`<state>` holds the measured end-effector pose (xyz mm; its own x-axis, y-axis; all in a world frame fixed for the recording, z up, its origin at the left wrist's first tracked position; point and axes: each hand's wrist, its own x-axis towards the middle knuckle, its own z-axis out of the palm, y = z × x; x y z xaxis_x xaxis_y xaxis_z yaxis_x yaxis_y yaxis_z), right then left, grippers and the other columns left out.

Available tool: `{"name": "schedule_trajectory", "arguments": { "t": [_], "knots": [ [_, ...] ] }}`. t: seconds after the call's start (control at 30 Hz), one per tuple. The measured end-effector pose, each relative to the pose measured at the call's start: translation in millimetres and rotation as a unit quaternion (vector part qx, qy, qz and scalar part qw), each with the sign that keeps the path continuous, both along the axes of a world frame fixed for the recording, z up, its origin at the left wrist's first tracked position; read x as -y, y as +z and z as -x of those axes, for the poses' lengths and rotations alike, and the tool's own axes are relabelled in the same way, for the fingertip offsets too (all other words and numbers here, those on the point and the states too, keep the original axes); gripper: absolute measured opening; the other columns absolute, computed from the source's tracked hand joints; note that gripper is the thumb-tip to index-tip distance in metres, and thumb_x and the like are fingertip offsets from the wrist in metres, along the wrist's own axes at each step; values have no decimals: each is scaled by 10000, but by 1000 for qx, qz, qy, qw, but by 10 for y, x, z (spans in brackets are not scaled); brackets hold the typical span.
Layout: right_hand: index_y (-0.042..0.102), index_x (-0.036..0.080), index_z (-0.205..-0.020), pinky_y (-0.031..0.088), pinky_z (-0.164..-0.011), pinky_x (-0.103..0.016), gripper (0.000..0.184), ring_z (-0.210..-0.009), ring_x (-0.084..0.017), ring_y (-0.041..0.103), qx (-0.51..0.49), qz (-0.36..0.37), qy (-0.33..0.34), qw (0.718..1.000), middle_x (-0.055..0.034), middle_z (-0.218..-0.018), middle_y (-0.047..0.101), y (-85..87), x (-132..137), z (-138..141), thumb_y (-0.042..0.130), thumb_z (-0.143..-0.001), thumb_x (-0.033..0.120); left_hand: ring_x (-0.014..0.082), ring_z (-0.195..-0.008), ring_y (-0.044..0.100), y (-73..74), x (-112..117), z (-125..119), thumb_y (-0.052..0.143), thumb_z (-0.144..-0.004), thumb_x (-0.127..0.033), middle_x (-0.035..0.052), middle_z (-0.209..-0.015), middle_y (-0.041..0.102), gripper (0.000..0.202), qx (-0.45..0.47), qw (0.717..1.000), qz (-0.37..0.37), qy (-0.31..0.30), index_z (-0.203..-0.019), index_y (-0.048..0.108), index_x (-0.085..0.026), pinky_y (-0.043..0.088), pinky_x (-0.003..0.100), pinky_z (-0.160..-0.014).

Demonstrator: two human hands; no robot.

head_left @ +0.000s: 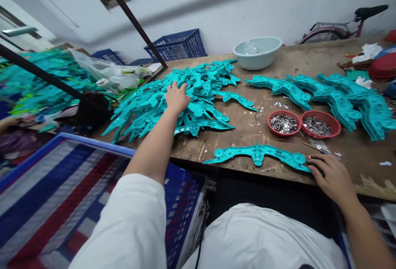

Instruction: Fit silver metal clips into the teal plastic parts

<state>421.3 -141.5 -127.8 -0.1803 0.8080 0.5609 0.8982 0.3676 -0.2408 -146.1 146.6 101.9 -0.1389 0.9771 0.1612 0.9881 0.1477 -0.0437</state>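
Observation:
My left hand (177, 96) reaches out over a loose heap of teal plastic parts (188, 100) on the wooden table (244, 130); its fingers are spread and rest on the heap. My right hand (332, 176) lies at the table's front edge, fingertips touching the right end of a single long teal part (258, 155) that lies flat in front of me. Its fingers are loosely curled and grip nothing I can see.
Two red bowls of small metal pieces (284, 122) (321, 123) stand mid-table. Stacked teal parts (343, 95) fill the right side. A pale basin (257, 51) sits at the back. A blue crate (182, 215) stands below at left, a bicycle (340, 29) behind.

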Motion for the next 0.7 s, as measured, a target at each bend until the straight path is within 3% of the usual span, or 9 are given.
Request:
{"name": "schedule_trajectory", "arguments": {
  "t": [0.07, 0.13, 0.23, 0.37, 0.6, 0.7],
  "knots": [
    [868, 257, -1113, 646, -975, -604, 444, -1146, -401, 824, 8, -15, -6, 1000, -130, -1194, 877, -2, -11, 30, 517, -1224, 506, 561, -1767, 376, 69, -79, 131, 594, -1098, -484, 276, -2010, 254, 707, 3, 999, 19, 41, -1754, 615, -222, 480, 717, -1265],
    [870, 255, -1097, 662, -948, -592, 441, -1107, -384, 834, 11, -32, -9, 999, -117, -1169, 885, 12, -17, 71, 526, -1226, 500, 558, -1715, 458, 122, -147, 222, 692, -1076, -584, 293, -1953, 376, 663, 5, 997, 44, 71, -1622, 726, -209, 494, 710, -1253],
    [874, 256, -1054, 685, -922, -581, 429, -1059, -368, 854, 11, -54, -11, 998, -104, -1135, 896, 61, -13, 137, 543, -1224, 471, 437, -1626, 592, 201, -222, 283, 728, -1115, -657, 220, -1757, 637, 624, 4, 992, 69, 101, -1535, 750, -197, 500, 681, -1324],
    [862, 244, -985, 714, -883, -567, 436, -987, -357, 872, 8, -80, -21, 997, -104, -1055, 895, 124, -11, 200, 566, -1220, 462, 357, -1532, 687, 328, -233, 311, 790, -1131, -600, 147, -1611, 746, 522, -2, 990, 71, 122, -1461, 772, -197, 522, 665, -1360],
    [871, 251, -952, 723, -867, -576, 488, -967, -368, 877, 1, -80, -33, 996, -115, -1032, 895, 124, -29, 222, 558, -1226, 504, 331, -1439, 737, 725, 3, 466, 808, -1134, -562, 133, -1560, 759, 496, 5, 994, -38, 102, -1465, 763, -195, 623, 606, -1264],
    [882, 251, -949, 708, -854, -572, 513, -977, -370, 872, -1, -71, -37, 997, -116, -1037, 894, 115, -22, 218, 545, -1233, 515, 335, -1429, 742, 912, 177, 516, 622, -1222, -494, 150, -1530, 775, 439, 15, 990, -113, 85, -1484, 748, -165, 602, 607, -1275]
  ]
}}
